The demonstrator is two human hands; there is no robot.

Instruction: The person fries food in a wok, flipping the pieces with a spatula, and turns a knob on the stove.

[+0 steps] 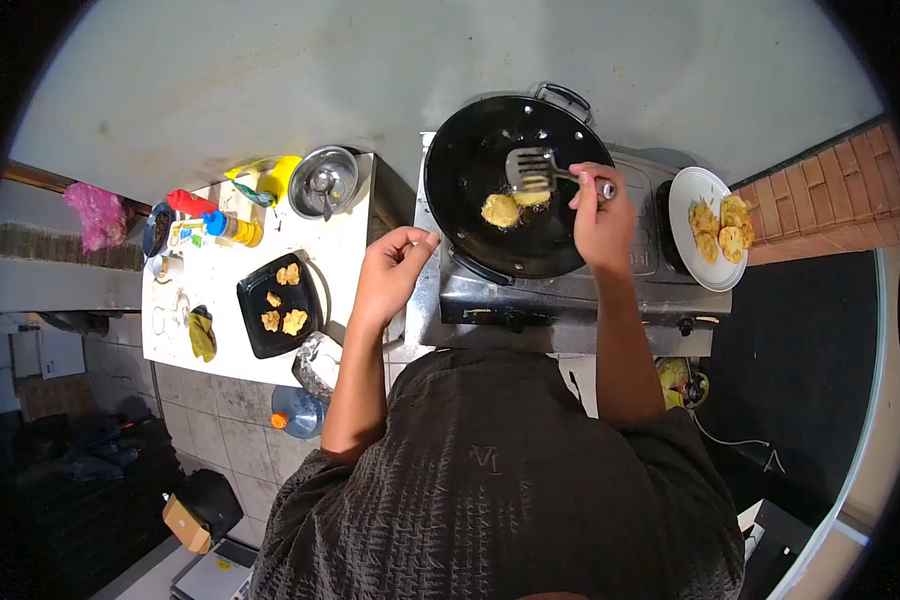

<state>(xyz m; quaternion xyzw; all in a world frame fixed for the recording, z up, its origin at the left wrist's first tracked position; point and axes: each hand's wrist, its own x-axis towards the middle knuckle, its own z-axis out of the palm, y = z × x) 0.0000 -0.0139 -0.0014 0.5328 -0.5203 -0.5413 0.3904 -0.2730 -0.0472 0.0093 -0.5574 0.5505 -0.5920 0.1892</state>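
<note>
A black wok (pixel 465 150) sits on the metal gas stove (pixel 590 303). My right hand (pixel 606 222) is closed around the handle of a slotted spatula (pixel 528 165), whose head reaches down into the wok. Two yellow fritters (pixel 500 210) lie in the pan, one partly covered by the spatula's blade. Just left of the wok, near its lower handle, my left hand (pixel 392 270) hovers with its fingers curled and the thumb against them; nothing shows in it. On the stove's right side stands a white plate (pixel 682 200) with several fried fritters.
A white table (pixel 195 290) at left carries a black square plate (pixel 255 337) of battered pieces, a metal bowl (pixel 322 182) with a spoon, a red bottle (pixel 190 204) and a yellow bottle (pixel 240 230). A water jug (pixel 303 412) stands on the tiled floor.
</note>
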